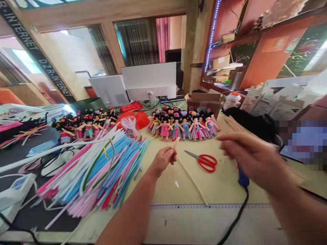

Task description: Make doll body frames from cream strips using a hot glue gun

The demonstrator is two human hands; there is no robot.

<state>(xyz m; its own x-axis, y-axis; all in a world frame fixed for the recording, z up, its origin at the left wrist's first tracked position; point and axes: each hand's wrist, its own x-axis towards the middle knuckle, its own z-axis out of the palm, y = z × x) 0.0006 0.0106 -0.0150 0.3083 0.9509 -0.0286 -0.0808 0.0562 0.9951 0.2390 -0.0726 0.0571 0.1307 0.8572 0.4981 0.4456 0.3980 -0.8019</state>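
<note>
My left hand [165, 159] is closed on a cream fuzzy stem [176, 143], a folded or looped piece whose tip sticks up past the fingers. A long cream stem [192, 180] runs from below that hand to the ruler edge; whether the two are joined I cannot tell. My right hand [249, 158], blurred by motion, is raised on the right with fingers stretched leftward and nothing visible in them. Beneath it is a blue-handled tool [243, 176] with a black cord, partly hidden. Red-handled scissors [205, 161] lie slightly open between my hands.
Small dolls [178, 127] stand in rows at the back; more dolls [88, 124] are behind the pile of coloured pipe cleaners [102, 166]. Cream stems [233, 125] lie behind my right hand. A ruler strip [184, 206] crosses the front. Monitors [150, 80] and a cardboard box [204, 101] stand behind.
</note>
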